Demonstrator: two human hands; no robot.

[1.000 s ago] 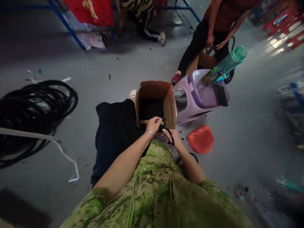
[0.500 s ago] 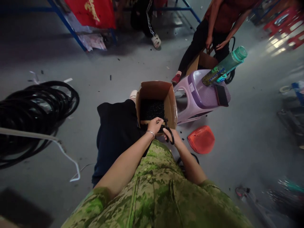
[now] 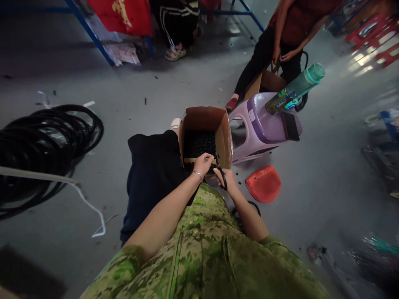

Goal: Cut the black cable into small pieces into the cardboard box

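Over the near edge of an open cardboard box [image 3: 222, 137], my right hand [image 3: 230, 179] grips black-handled scissors [image 3: 223, 178], their blades pointing up and away from me. The handle loops sit close together. My left hand [image 3: 203, 163], with a bracelet at the wrist, is closed in a pinch just left of the blades. Whatever lies between its fingertips is too small and dark to make out. Inside the box is a heap of small black pieces [image 3: 199, 143].
Right of the box stands a purple stool [image 3: 262, 120] bearing a green bottle [image 3: 296, 89] and a dark phone [image 3: 291, 126]. A red plastic item [image 3: 263, 183] lies on the floor. Coiled black tubing [image 3: 52, 137] is at left. Another person [image 3: 286, 41] sits beyond the stool.
The scissors' handles have come together from a wider spread. My left hand stays nearly in place. A person in striped trousers at the back has shifted left.
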